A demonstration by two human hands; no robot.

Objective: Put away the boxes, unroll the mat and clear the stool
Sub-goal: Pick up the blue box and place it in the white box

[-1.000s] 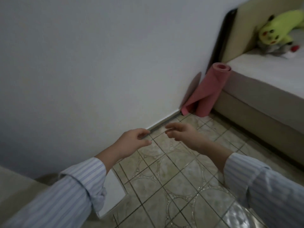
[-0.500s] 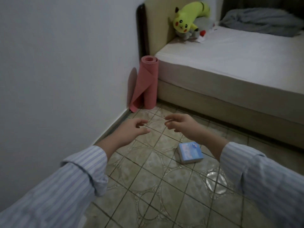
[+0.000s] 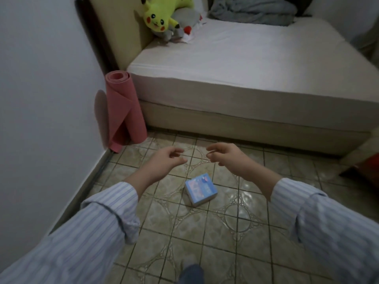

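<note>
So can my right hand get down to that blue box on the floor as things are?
Probably yes. The right hand holds nothing, and the blue box lies on bare floor tiles just below it, nothing covering it.

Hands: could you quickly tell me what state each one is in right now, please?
Left hand: open, fingers loosely curled, holding nothing.
Right hand: open, fingers loosely curled, holding nothing.

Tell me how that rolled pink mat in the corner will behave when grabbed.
The pink mat stands upright on end between wall and bed, so it may tip once pulled clear. Its outer flap hangs loose, so it will likely be floppy and start unrolling. Probably light foam.
</note>
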